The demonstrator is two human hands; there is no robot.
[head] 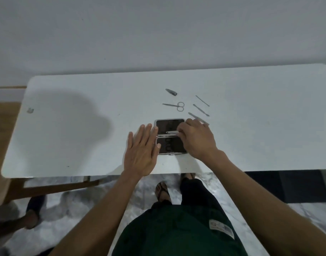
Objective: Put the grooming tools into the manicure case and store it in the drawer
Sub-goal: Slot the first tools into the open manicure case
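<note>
The manicure case (170,137) is lying open and flat on the white table (84,126), close to the near edge and a bit right of the middle. Both dark halves are facing up so the tools can go in.

The left hand (142,150) is pressing flat on the table with its fingers straight and spread, and its fingertips are touching the left side of the case. It is likely doing this so the case is not sliding.

The right hand (196,138) is curling its fingers around a thin metal tool (172,133) and is holding it across the middle of the case, near the fold. It looks like it is pushing the tool into its spot.

The other tools are waiting beyond the case, toward the far edge: a nail clipper (171,92), small scissors (175,106), and three thin sticks (202,109). One stick is lying just beside the right hand. No drawer is showing.
</note>
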